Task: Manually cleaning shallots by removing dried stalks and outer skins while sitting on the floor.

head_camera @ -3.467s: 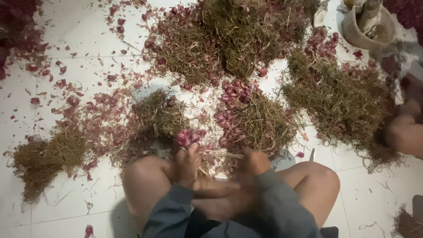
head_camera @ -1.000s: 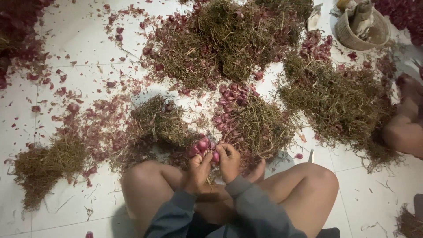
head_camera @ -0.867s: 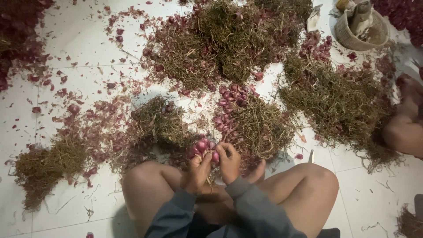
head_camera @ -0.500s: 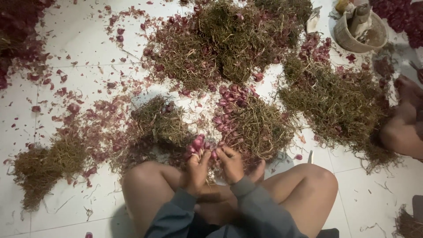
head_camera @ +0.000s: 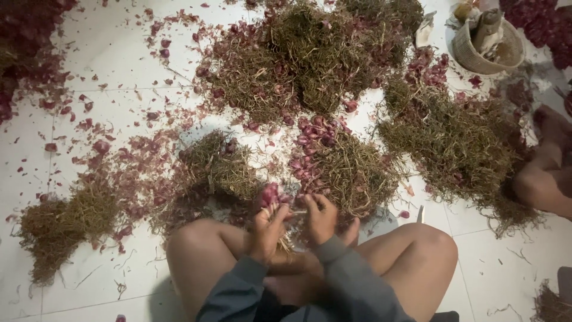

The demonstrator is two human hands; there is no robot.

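I sit cross-legged on a white tiled floor, knees at the bottom of the head view. My left hand (head_camera: 267, 229) grips a small bunch of red shallots (head_camera: 270, 195) by its dry stalks, bulbs pointing away from me. My right hand (head_camera: 322, 216) is closed at the same bunch, fingers on the stalks just right of the bulbs; whether it holds a blade I cannot tell. Right in front lies a pile of shallots with dried tops (head_camera: 339, 161).
Heaps of dried stalks (head_camera: 304, 53) and loose red skins cover the floor ahead, to the left (head_camera: 59, 229) and to the right (head_camera: 459, 143). A woven basket (head_camera: 485, 45) stands at the top right. Another person's leg (head_camera: 545, 179) rests at the right edge.
My hands came up from my lap holding a bunch of shallots, and now work on it together slightly lower and closer to my knees than a second ago.
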